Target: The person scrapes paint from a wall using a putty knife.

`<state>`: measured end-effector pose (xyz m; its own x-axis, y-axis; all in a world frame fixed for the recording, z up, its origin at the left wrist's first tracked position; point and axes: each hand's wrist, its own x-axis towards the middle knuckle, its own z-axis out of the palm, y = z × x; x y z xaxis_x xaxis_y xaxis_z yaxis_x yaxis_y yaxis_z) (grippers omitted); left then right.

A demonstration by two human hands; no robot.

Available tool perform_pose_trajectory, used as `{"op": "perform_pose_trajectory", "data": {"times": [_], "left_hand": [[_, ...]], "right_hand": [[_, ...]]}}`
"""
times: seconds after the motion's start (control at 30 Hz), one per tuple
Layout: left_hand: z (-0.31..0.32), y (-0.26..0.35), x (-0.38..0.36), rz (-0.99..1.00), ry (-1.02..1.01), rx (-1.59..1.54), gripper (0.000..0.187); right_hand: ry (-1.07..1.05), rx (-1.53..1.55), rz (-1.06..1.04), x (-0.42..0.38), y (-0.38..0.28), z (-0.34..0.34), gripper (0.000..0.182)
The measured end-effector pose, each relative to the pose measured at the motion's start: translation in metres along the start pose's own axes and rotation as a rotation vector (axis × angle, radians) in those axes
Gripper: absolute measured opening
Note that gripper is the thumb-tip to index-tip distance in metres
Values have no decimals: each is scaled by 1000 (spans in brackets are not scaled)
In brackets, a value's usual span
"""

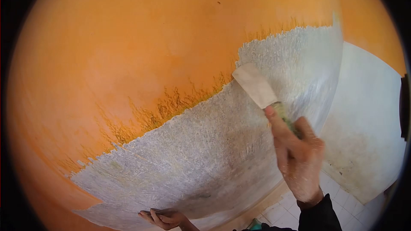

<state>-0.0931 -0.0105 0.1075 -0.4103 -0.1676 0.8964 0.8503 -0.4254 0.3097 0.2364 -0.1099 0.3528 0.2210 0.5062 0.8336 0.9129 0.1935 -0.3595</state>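
The right hand (302, 158) has its fingers closed around the green handle of a scraper (257, 86), whose wide blade lies at the ragged upper edge of the whitish patch on the wall (128, 38), just where that edge steps up toward the right. The handle slants down toward the lower right corner of the view. The left hand (167, 219) is low, near the bottom edge of the patch, its fingers curled; a thin dark shape shows at their tips (whether they grip it, I cannot tell).

The main risk, I judge, is at the blade's corner: tilted or pushed too hard, it could dig into the wall and leave a gouge. Loose flecks along the ragged edge could catch the blade and make it skid across the orange paint. A slack grip on the handle would make that worse, since the hand itself looks blurred by motion. Anything that flakes off could drop toward the left hand or onto the tiled floor (289, 214).
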Motion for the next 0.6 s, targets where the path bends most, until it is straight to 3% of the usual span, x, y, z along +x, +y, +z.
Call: {"op": "perform_pose_trajectory", "data": {"times": [0.07,0.17,0.47,0.6], "left_hand": [[-6,2,1,8,-25,37,44],[0,1,-1,-14,-1,-25,44],[-1,-2,3,42,-11,-23,43],[3,5,3,16,19,-84,43]], "right_hand": [[-67,-5,29,-15,11,7,58],[16,49,100,-19,11,11,55],[54,121,0,-29,18,23,41],[-41,-2,-37,-8,7,2,59]]}}
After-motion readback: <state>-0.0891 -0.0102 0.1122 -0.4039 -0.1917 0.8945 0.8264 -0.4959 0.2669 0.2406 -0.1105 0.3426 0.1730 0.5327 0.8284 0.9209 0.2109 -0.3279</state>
